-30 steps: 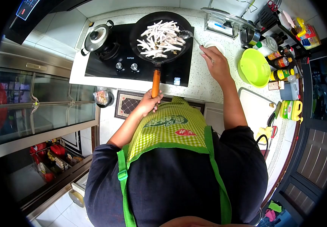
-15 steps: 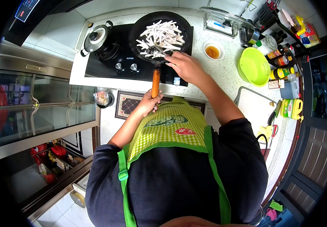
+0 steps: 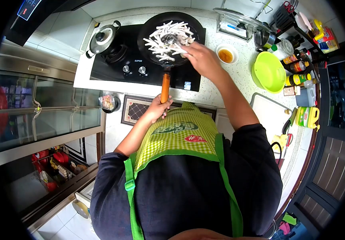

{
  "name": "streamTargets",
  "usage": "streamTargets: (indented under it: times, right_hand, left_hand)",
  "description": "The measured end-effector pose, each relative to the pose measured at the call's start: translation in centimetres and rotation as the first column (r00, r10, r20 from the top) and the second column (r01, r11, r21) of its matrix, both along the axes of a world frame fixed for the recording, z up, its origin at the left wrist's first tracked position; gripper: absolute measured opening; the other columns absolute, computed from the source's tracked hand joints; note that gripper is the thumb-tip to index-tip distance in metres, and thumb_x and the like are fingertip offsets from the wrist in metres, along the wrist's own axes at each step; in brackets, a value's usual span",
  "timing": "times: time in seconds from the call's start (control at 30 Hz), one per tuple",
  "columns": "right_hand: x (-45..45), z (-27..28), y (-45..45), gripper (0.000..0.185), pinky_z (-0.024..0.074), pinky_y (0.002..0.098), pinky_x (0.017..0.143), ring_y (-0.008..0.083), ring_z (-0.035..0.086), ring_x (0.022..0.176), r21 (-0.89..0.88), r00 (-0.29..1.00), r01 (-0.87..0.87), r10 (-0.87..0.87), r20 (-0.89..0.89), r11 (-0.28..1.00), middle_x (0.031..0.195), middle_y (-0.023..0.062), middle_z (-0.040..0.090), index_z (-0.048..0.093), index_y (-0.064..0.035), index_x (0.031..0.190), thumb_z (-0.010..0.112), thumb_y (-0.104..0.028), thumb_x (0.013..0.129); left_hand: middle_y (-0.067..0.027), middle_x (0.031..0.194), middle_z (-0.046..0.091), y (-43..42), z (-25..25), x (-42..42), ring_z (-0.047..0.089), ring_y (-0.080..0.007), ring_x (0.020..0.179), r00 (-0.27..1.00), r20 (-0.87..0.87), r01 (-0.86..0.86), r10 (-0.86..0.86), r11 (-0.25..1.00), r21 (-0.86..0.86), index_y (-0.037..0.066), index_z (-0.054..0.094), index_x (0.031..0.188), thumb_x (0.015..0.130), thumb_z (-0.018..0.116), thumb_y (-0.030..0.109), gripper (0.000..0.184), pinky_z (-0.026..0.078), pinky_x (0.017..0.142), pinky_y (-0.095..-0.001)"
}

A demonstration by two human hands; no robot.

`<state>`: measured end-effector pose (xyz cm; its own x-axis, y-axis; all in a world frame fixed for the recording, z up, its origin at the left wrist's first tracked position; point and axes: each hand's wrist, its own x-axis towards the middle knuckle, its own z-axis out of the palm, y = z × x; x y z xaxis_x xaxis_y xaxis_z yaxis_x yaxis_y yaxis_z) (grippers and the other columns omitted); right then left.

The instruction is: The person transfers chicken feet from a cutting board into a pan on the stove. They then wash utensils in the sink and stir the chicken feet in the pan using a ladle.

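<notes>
A black frying pan point(image 3: 145, 31) sits on the stove, with a heap of pale, white-coated strips point(image 3: 176, 30) in it. My left hand point(image 3: 158, 109) is closed round the lower end of the pan's orange-brown handle point(image 3: 165, 86). Over the pan's right side, my right hand point(image 3: 200, 58) grips a metal spoon point(image 3: 169, 39), whose bowl is down among the strips. The fingers hide most of the spoon's handle. A small white bowl of orange-brown liquid point(image 3: 225, 55) stands to the right of my right hand.
A lidded pot point(image 3: 103, 39) is on the left burner of the black stove point(image 3: 114, 74). On the right counter are a lime-green basin point(image 3: 268, 72), several sauce bottles point(image 3: 297, 79), a white cutting board point(image 3: 270, 110) and a yellow jug point(image 3: 307, 117). A glass lid point(image 3: 240, 18) leans at the back.
My right hand has moved up and to the right, carrying the spoon's bowl deeper into the heap of strips. The left hand keeps its hold on the pan handle.
</notes>
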<state>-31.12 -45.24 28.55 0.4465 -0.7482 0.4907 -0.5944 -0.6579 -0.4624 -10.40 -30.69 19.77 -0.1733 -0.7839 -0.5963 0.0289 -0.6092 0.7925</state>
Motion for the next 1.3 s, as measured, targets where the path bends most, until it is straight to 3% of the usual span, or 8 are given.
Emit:
streamTargets:
  times: [0.2, 0.3, 0.63, 0.8, 1.3]
  right_hand:
    - [-5.0, 2.7, 1.2, 0.024, 0.047, 0.0316, 0.07, 0.0252, 0.059, 0.076, 0.073, 0.99, 0.095, -0.101, 0.095, 0.993, 0.085, 0.0091, 0.06, 0.064, -0.0083, 0.107, 0.062, -0.011, 0.084]
    - [-6.2, 2.7, 1.9, 0.023, 0.0458, 0.0347, 0.067, 0.0289, 0.058, 0.075, 0.054, 0.984, 0.118, -0.124, 0.125, 0.992, 0.085, 0.0101, 0.059, 0.064, -0.0075, 0.104, 0.063, -0.012, 0.082]
    - [-6.8, 1.0, 3.2, 0.025, 0.0462, 0.0315, 0.07, 0.026, 0.057, 0.075, 0.111, 0.988, 0.124, -0.133, 0.079, 0.986, 0.085, 0.0103, 0.057, 0.064, -0.0084, 0.109, 0.062, -0.01, 0.084]
    - [-6.6, 0.8, 3.2, 0.022, 0.0456, 0.0347, 0.071, 0.0277, 0.057, 0.079, 0.084, 0.986, 0.119, -0.128, 0.103, 0.989, 0.085, 0.0099, 0.059, 0.064, -0.0045, 0.103, 0.063, -0.011, 0.082]
    - [-7.0, 0.8, 3.1, 0.022, 0.0469, 0.0345, 0.07, 0.0267, 0.058, 0.078, 0.046, 0.984, 0.15, -0.154, 0.091, 0.988, 0.085, 0.0084, 0.059, 0.064, -0.0064, 0.104, 0.062, -0.012, 0.083]
  left_hand:
    - [0.0017, 0.066, 0.047, 0.0, -0.1, 0.1, 0.04, -0.0056, 0.04, 0.999, -0.037, 0.002, -0.002, 1.0, -0.001, 0.007, 0.045, 0.111, 0.088, 0.061, 0.018, 0.03, 0.032, 0.034, -0.02]
    - [0.0016, 0.066, 0.047, 0.0, -0.1, 0.0, 0.04, -0.0057, 0.04, 0.999, -0.041, 0.005, -0.005, 1.0, 0.001, 0.006, 0.045, 0.111, 0.088, 0.061, 0.018, 0.031, 0.032, 0.034, -0.0202]
    - [0.001, 0.065, 0.049, -0.1, 0.0, 0.1, 0.042, -0.0055, 0.04, 1.0, -0.026, 0.003, -0.004, 1.0, -0.008, 0.006, 0.046, 0.109, 0.087, 0.061, 0.016, 0.029, 0.033, 0.033, -0.0193]
    - [0.0017, 0.066, 0.047, 0.0, -0.5, 0.3, 0.041, -0.0061, 0.04, 0.999, -0.024, 0.023, -0.024, 1.0, -0.021, 0.007, 0.045, 0.11, 0.088, 0.06, 0.019, 0.029, 0.032, 0.034, -0.0204]
    - [0.0016, 0.066, 0.047, -0.1, 0.1, 0.1, 0.041, -0.006, 0.04, 1.0, -0.013, 0.019, -0.019, 1.0, -0.006, 0.007, 0.045, 0.109, 0.088, 0.061, 0.019, 0.029, 0.032, 0.034, -0.02]
